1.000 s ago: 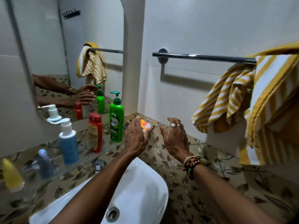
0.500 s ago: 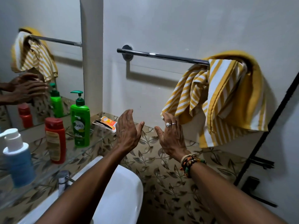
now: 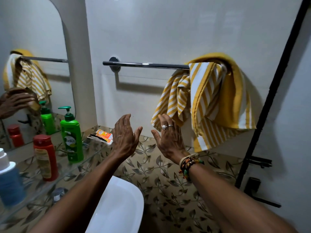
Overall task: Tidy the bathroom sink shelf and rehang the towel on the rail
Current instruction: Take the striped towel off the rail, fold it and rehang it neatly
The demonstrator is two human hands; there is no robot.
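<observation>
A yellow-and-white striped towel (image 3: 212, 101) hangs bunched at the right end of the chrome rail (image 3: 144, 65). My right hand (image 3: 169, 138), ringed and open, is raised just below the towel's lower left corner, close to it. My left hand (image 3: 125, 135) is open beside it, empty, right of the glass shelf (image 3: 58, 167). On the shelf stand a green pump bottle (image 3: 71, 137), a red bottle (image 3: 45, 157) and a blue pump bottle (image 3: 9, 180). An orange sachet (image 3: 103, 135) lies at the shelf's right end.
A white sink (image 3: 121, 206) sits below my arms. A mirror (image 3: 32, 64) on the left wall reflects the towel and hands. A black door frame (image 3: 269, 98) and a black handle (image 3: 259, 163) stand at the right. Leaf-patterned tiles cover the lower wall.
My left hand has let go of the orange sachet, which now lies on the shelf. Both hands have risen and moved right toward the towel, and my view has turned right.
</observation>
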